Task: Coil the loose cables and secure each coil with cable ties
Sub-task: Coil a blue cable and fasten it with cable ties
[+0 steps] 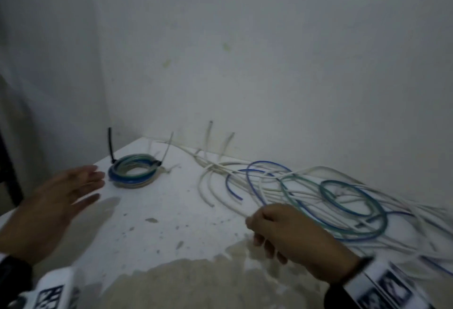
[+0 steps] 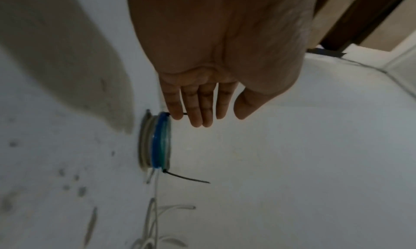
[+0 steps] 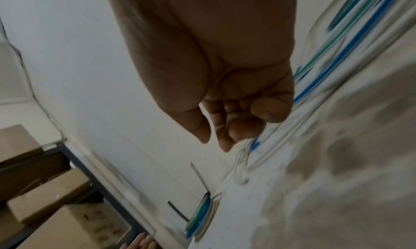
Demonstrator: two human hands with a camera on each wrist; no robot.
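A finished round coil of blue, green and white cable [image 1: 133, 171], bound with black cable ties [image 1: 110, 145], lies at centre left of the head view on the stained white table [image 1: 171, 210]. Loose blue, green and white cables [image 1: 318, 198] sprawl at right. The left hand [image 1: 58, 200], fingers straight, hovers just beside the coil. The right hand [image 1: 291, 232], fingers curled, pinches a white cable.

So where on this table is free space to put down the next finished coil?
Bare table lies between the tied coil and the loose cables, in front of the white ties near the wall. The near middle is also free, between the left hand and right hand. The right side is crowded with cables.
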